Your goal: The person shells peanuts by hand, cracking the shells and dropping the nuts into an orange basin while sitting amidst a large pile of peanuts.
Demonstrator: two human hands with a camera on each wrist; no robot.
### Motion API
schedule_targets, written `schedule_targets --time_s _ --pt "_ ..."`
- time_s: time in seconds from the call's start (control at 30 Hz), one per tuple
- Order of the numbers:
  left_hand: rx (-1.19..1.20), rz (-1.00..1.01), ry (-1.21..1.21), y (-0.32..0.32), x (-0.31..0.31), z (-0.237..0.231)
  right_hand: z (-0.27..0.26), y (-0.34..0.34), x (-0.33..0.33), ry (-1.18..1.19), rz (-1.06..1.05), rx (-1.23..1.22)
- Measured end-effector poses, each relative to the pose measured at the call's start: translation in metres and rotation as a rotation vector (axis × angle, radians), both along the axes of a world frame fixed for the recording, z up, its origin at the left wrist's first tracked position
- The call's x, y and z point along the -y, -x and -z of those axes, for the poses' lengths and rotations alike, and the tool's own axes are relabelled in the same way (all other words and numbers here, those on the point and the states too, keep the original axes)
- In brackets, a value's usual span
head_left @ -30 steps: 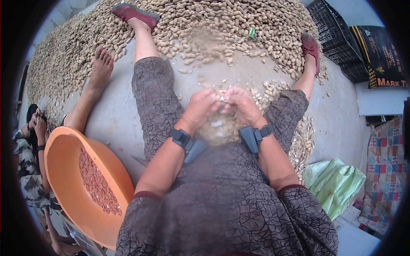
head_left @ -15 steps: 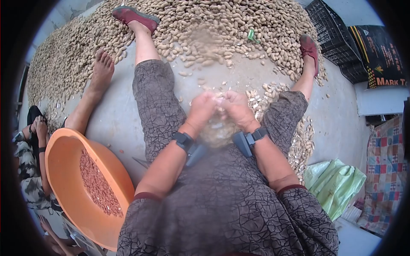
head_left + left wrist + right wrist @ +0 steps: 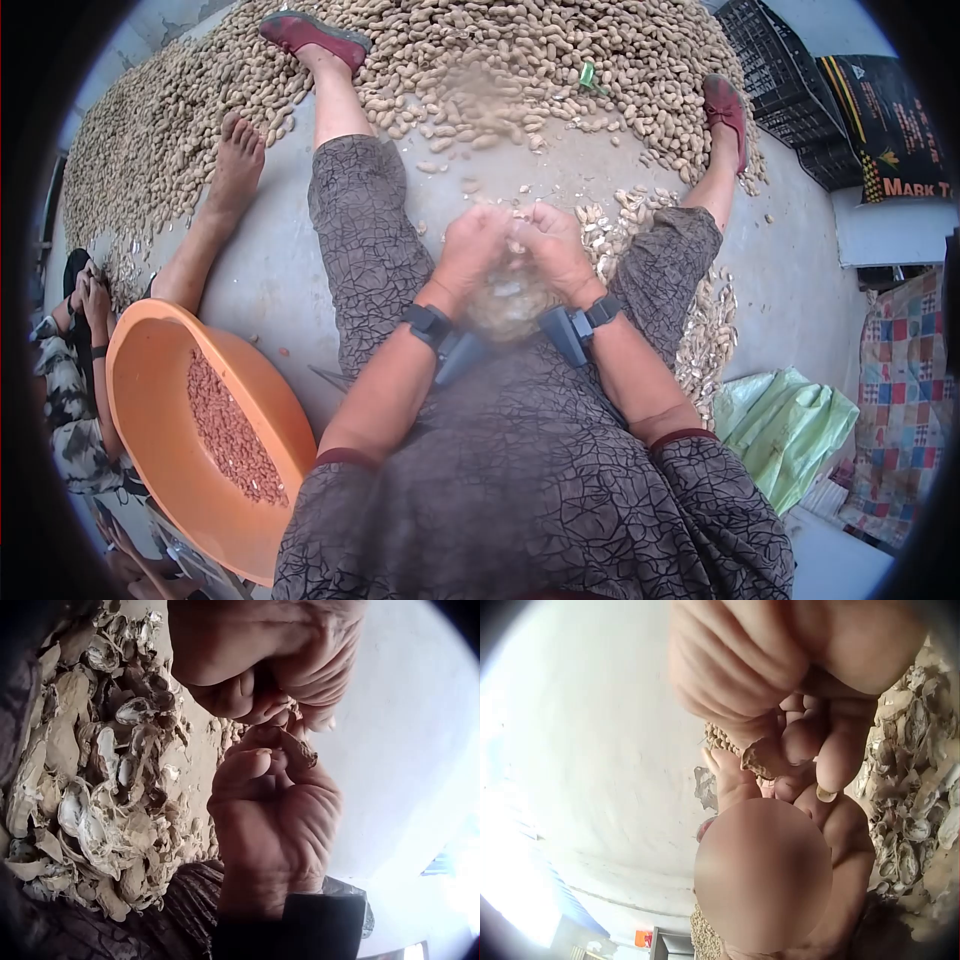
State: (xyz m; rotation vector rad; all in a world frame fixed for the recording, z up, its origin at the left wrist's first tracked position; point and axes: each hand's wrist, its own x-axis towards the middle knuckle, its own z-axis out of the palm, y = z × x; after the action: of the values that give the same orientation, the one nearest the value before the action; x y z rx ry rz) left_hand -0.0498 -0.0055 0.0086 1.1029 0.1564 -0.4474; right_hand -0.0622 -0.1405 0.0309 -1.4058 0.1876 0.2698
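In front of the lap, the left hand [image 3: 472,245] and right hand [image 3: 553,250] meet at their fingertips, thumbs side by side. Between them is a cracked peanut shell [image 3: 300,750], its brown, ragged edge sticking out by the right thumb in the left wrist view. The right hand pinches this peanut shell [image 3: 757,759], and the left fingers curl against it from the other side. Any kernel inside is hidden by the fingers. Beneath the hands lies a heap of broken shells [image 3: 82,802], pale inside.
Unshelled peanuts [image 3: 500,60] spread across the floor beyond the feet. On the left, an orange basin [image 3: 150,390] contains reddish kernels [image 3: 230,430], near another person's bare foot [image 3: 238,165]. At right are a black crate [image 3: 775,90], a printed sack [image 3: 890,130] and a green bag [image 3: 785,430].
Both hands have drawn closer together, the right one shifting slightly left. A pale bit visible between the fingertips a second ago is now covered. The basin and heaps stay put.
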Motion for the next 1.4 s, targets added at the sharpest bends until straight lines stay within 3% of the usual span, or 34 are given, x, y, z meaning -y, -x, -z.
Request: schedule_targets --time_s 0.1,0.33,0.4,0.83,0.9,0.93,1.0,1.23,1.33,1.4 --pt "0.026 0.117 -0.076 -0.002 -0.007 -0.002 -0.003 0.002 -0.001 0.035 0.018 -0.007" --pt "0.012 0.125 -0.003 -0.002 -0.005 0.003 -0.002 0.002 0.0 -0.044 0.04 -0.057" --pt "0.055 0.238 -0.175 -0.004 -0.009 0.0 0.0 0.001 0.0 -0.004 0.05 -0.062" --pt "0.146 0.104 -0.129 0.0 -0.005 0.031 -0.007 0.003 -0.011 0.065 -0.021 0.075" --pt "0.311 0.068 -0.208 -0.006 -0.01 0.059 -0.004 0.006 -0.016 -0.015 -0.003 0.095" --pt "0.31 0.069 -0.208 -0.004 -0.007 0.04 -0.005 0.006 -0.016 -0.015 -0.002 0.095" --pt "-0.049 -0.029 0.039 0.001 -0.002 0.008 -0.006 0.007 -0.016 -0.054 0.01 0.074" --pt "-0.071 0.006 0.002 -0.003 -0.006 0.012 -0.012 0.004 -0.014 -0.065 -0.027 0.021" --pt "-0.101 0.04 -0.013 -0.005 -0.007 0.014 -0.002 0.004 -0.013 0.024 -0.005 0.053" --pt "-0.207 -0.012 0.114 -0.003 -0.006 0.01 0.002 0.007 -0.014 0.574 0.005 0.379"
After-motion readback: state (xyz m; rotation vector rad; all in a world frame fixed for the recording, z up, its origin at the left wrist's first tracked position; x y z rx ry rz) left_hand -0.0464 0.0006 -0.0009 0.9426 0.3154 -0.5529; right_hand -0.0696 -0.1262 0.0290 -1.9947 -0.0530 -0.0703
